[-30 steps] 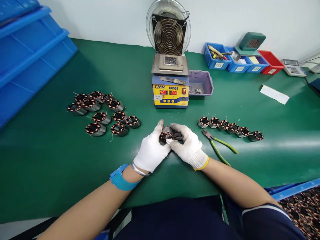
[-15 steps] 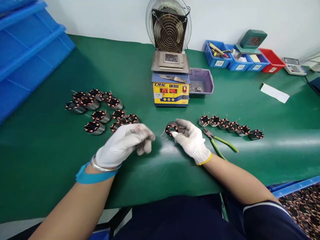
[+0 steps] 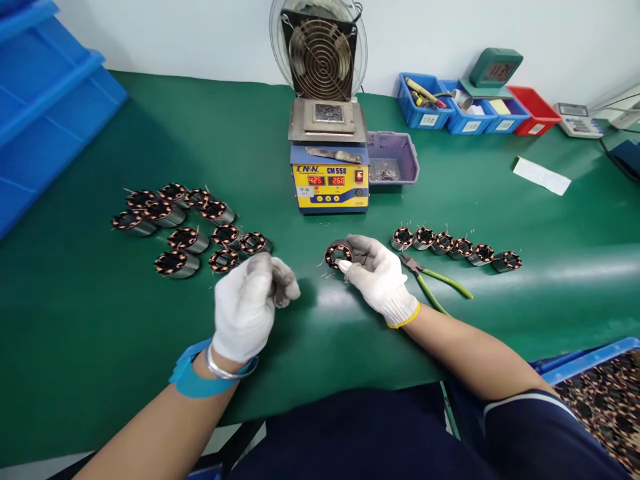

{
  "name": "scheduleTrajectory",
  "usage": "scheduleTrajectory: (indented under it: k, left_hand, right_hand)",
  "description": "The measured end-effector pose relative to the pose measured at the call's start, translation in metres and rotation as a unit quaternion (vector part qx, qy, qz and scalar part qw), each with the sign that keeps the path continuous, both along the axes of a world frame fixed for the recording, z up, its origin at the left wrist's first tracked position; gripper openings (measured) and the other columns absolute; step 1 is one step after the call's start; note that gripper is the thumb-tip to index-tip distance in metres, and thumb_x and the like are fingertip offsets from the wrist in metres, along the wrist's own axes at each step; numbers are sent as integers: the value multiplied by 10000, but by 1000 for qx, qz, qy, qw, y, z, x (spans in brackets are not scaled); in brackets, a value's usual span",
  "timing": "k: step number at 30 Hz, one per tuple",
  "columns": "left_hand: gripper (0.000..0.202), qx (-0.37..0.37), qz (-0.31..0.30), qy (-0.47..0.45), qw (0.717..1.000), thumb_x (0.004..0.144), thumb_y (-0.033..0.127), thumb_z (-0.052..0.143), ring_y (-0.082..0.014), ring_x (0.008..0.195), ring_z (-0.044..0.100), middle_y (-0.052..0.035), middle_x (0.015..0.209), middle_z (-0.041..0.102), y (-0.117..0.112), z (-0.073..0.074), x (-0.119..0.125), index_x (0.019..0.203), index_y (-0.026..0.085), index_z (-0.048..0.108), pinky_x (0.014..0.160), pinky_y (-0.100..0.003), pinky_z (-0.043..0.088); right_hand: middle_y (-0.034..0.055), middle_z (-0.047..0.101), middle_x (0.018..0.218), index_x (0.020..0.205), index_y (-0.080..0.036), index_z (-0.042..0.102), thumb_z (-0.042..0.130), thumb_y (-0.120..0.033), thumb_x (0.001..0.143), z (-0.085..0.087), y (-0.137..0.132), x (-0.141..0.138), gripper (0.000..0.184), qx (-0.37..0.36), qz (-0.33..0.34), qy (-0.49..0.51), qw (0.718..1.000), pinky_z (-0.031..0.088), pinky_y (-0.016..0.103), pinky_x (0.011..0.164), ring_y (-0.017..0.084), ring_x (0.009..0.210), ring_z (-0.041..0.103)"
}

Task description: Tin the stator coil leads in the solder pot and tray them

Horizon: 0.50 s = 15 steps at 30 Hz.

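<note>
My right hand [image 3: 377, 277], in a white glove, grips a round stator with copper windings [image 3: 338, 255] just above the green mat [image 3: 100, 320], in front of the yellow solder pot. My left hand [image 3: 250, 303], also gloved, hovers to the left of it with the fingers curled together; what they pinch, if anything, I cannot make out. A cluster of several stators [image 3: 185, 227] lies to the left of my left hand. A row of several more stators [image 3: 453, 245] lies to the right of my right hand.
A yellow solder pot [image 3: 330, 180] with a fan [image 3: 320, 57] behind it stands at the middle back, a purple tray [image 3: 395, 157] beside it. Green-handled pliers [image 3: 437, 280] lie by my right wrist. Blue crates [image 3: 45, 100] stand left; small parts bins [image 3: 475, 113] back right.
My left hand let go of the stator and pulled away to the left and down. My right hand kept the stator and lifted it slightly toward the solder pot.
</note>
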State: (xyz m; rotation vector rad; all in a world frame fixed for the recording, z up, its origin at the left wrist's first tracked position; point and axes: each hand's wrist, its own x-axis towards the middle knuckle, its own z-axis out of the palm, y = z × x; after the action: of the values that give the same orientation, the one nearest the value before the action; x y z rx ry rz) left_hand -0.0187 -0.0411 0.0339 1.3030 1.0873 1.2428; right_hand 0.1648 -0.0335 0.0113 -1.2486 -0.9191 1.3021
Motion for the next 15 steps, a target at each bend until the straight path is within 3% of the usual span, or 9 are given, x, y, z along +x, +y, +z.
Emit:
scheduleTrajectory:
  k: [3, 5, 8, 10, 15]
  left_hand:
    - [287, -35, -32, 97, 994, 808, 444, 598, -110, 512, 518, -17, 650, 626, 5, -5, 14, 804, 157, 608, 453, -225, 393]
    - [243, -63, -60, 157, 984, 768, 387, 647, -100, 501, 506, -1, 594, 603, 4, -4, 24, 705, 158, 592, 456, -211, 391]
    - [310, -61, -72, 188, 978, 822, 334, 594, -81, 459, 470, 8, 515, 561, -3, 4, 28, 567, 161, 555, 455, -204, 389]
    - [290, -47, -54, 146, 987, 823, 306, 589, -82, 437, 472, 6, 520, 571, -7, 10, 21, 572, 161, 571, 432, -209, 390]
    - [182, -11, 106, -34, 994, 763, 283, 608, -116, 439, 523, 12, 540, 576, -4, 13, 6, 635, 171, 544, 363, -215, 354]
  right_hand:
    - [91, 701, 1027, 1105, -168, 574, 766, -311, 635, -1, -2, -2, 528, 12, 0, 4, 1000, 576, 366, 824, 201, 898, 675]
    - [84, 705, 1012, 1115, -171, 572, 765, -298, 634, -2, -4, -3, 534, 18, 15, 1, 1000, 572, 368, 838, 197, 892, 679]
    - [75, 709, 985, 1116, -176, 573, 768, -297, 629, -3, -4, -4, 538, 18, 23, -9, 1000, 568, 376, 846, 195, 877, 681]
    - [77, 707, 965, 1105, -173, 572, 767, -307, 627, -1, -2, -4, 533, 17, 6, -14, 1000, 573, 374, 828, 194, 862, 678]
    - [84, 702, 967, 1084, -170, 572, 758, -322, 626, 10, 2, 1, 518, 40, -27, -38, 998, 587, 350, 755, 187, 820, 668]
